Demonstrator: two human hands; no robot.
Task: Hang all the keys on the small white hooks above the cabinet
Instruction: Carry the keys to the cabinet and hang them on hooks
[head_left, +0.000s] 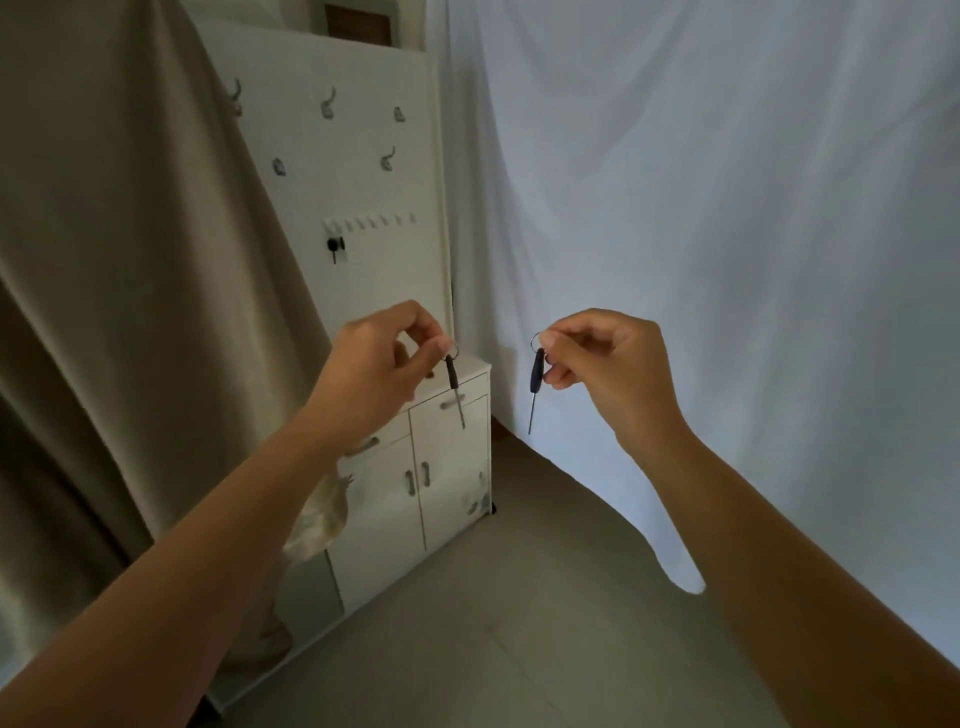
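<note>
The left hand (382, 364) is raised in front of the cabinet (415, 478), its thumb and fingers pinched on the ring of a key (454, 382). That key has a dark head and a thin metal blade, and it hangs down tilted a little, seen against the cabinet's top right corner and upper drawer. The right hand (605, 364) is held at about the same height, off to the right of the cabinet and in front of a white sheet (727, 208). It is closed on the ring of a second key (536, 382), which also has a dark head and hangs nearly straight down with its blade pointing at the floor (519, 597). The two keys are well apart, with open space between the hands.

Above the cabinet, on a white panel (363, 130), a row of small white hooks (376, 222) runs from left to right. A third key (335, 245) with a dark head hangs from the leftmost hook; the other hooks look bare, though they are small and faint. Higher on the panel are five larger metal hooks (328, 104), three in an upper row and two lower. A beige curtain (130, 260) covers the left side and overlaps the panel's left edge. Both forearms reach in from the bottom corners
</note>
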